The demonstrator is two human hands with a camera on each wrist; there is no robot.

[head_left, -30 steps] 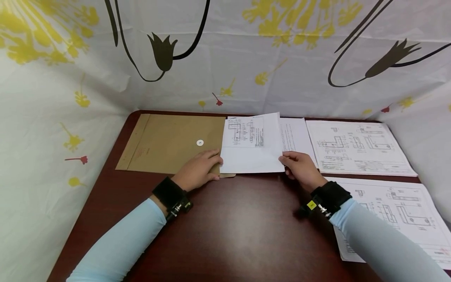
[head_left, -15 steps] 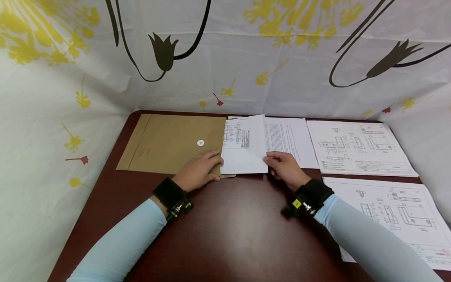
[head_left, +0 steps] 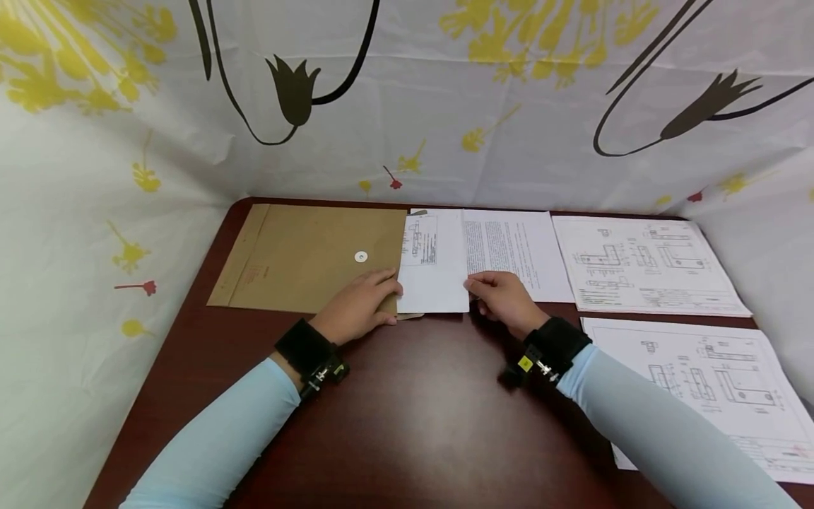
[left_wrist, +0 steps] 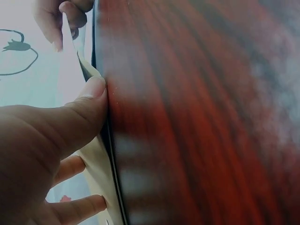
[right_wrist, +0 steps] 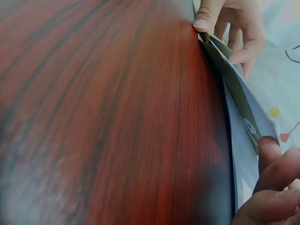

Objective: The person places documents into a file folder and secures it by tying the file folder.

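A brown paper document envelope (head_left: 311, 254) with a white round button lies at the back left of the table in the head view. My left hand (head_left: 359, 304) holds its near right corner, at the mouth; in the left wrist view the thumb (left_wrist: 93, 89) lies on the edge and the fingers spread over the upper face. White drawing sheets (head_left: 435, 276) stick out of the mouth, their left part hidden inside. My right hand (head_left: 505, 300) pinches their right edge near the front corner. In the right wrist view the sheets (right_wrist: 255, 110) stand slightly raised above the envelope's flap (right_wrist: 241, 101).
A printed text sheet (head_left: 515, 247) lies behind and right of my right hand. Two stacks of drawings, a back one (head_left: 649, 265) and a front one (head_left: 706, 396), lie at the right. A patterned cloth (head_left: 407, 106) hangs along the back of the dark wooden table (head_left: 407, 424).
My right hand has moved left with the drawing sheets, which have slid further into the envelope. More of the text sheet shows. My left hand has stayed on the envelope.
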